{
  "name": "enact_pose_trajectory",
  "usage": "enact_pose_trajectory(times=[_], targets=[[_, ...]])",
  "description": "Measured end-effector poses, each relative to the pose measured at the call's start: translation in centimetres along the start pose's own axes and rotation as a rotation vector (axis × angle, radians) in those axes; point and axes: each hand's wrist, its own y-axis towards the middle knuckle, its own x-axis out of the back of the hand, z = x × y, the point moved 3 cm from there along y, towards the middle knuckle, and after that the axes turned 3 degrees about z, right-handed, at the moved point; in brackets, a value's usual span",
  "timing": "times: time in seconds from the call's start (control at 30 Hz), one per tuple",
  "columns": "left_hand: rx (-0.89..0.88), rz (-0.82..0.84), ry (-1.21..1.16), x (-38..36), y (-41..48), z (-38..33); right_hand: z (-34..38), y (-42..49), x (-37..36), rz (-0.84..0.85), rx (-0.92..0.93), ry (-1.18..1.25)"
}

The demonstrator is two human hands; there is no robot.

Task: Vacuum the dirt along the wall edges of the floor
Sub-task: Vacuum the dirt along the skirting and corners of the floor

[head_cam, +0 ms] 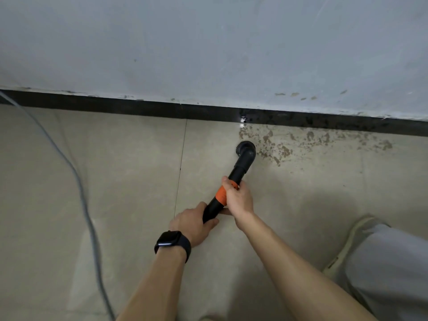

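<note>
Black vacuum tube (pixel 240 169) disappears into left hand (pixel 192 224); right hand (pixel 238 198) half-covers orange band (pixel 221 194).

Left hand (pixel 193 224) and right hand (pixel 238 198) grip the wand (pixel 240 167), arms outstretched.

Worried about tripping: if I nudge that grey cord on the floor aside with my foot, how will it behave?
The grey cord probably flops and slides easily: it lies in loose curves on smooth floor tile. It likely won't stay put, since nothing visible pins it.

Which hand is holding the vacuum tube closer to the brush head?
The right hand, on the orange band; the left hand, wearing the black watch, grips farther back.
</note>
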Motion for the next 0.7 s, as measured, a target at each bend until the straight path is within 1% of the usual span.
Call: enact_pose_trajectory(times=[0.1,0.17,0.33,0.4,0.53,0.7], targets=[[0.007,-0.045,0.034,0.3,-0.2,-0.1,0.1,0.5,-0.3,0.013,0.015,0.006],[0.008,-0.042,0.050,0.5,0.0,-0.3,0.3,0.7,-0.3,0.019,0.014,0.023],[-0.014,0.068,0.126,2.3,1.5,-1.0,1.4,1.0,0.2,0.105,-0.025,0.109],[-0.023,0.070,0.142,2.8,1.9,-1.1,1.8,1.2,0.1,0.102,-0.014,0.103],[-0.001,-0.018,0.064,2.2,2.2,-0.9,2.2,2.0,0.0,0.088,0.019,0.060],[0.046,-0.110,-0.106,1.2,2.4,-1.6,2.4,3.4,1.0,0.077,0.129,0.004]])
